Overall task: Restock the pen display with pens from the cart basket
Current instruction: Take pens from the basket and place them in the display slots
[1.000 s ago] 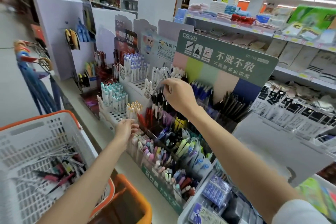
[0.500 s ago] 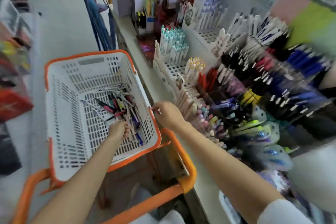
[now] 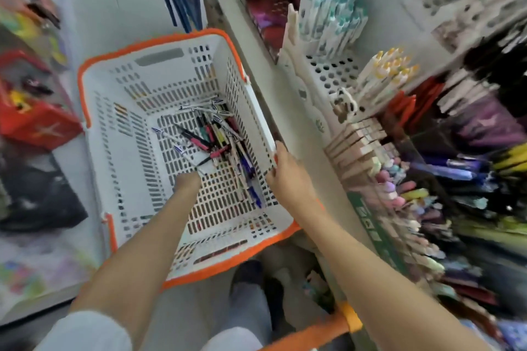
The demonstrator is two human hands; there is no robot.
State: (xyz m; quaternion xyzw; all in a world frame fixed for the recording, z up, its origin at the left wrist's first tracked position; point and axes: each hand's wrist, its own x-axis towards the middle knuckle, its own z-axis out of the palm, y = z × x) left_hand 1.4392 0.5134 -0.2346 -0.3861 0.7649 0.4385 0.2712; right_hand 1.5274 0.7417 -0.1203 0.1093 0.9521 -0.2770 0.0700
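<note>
Reaching down into the white, orange-rimmed basket (image 3: 114,122), the left hand (image 3: 186,184) sits just at the near edge of the loose pens (image 3: 216,137). Its fingers are folded out of sight beyond the wrist, so whether they are spread or pinching a pen cannot be told. The right hand (image 3: 288,177) grips the basket's right wall, fingers curled over its top edge.

The pens lie in a jumbled heap on the basket floor, toward its right side: white, black, pink, yellow and blue barrels crossing one another.

Just right of the basket, on the shelf surface (image 3: 285,100), stands the pen display (image 3: 330,71). Teal-capped pens (image 3: 330,8) stand upright at its far end, yellow-capped pens (image 3: 390,68) nearer, and blurred rows of pastel and dark pens fill the right side. An orange cart handle (image 3: 322,330) crosses the near edge, under the right forearm.
</note>
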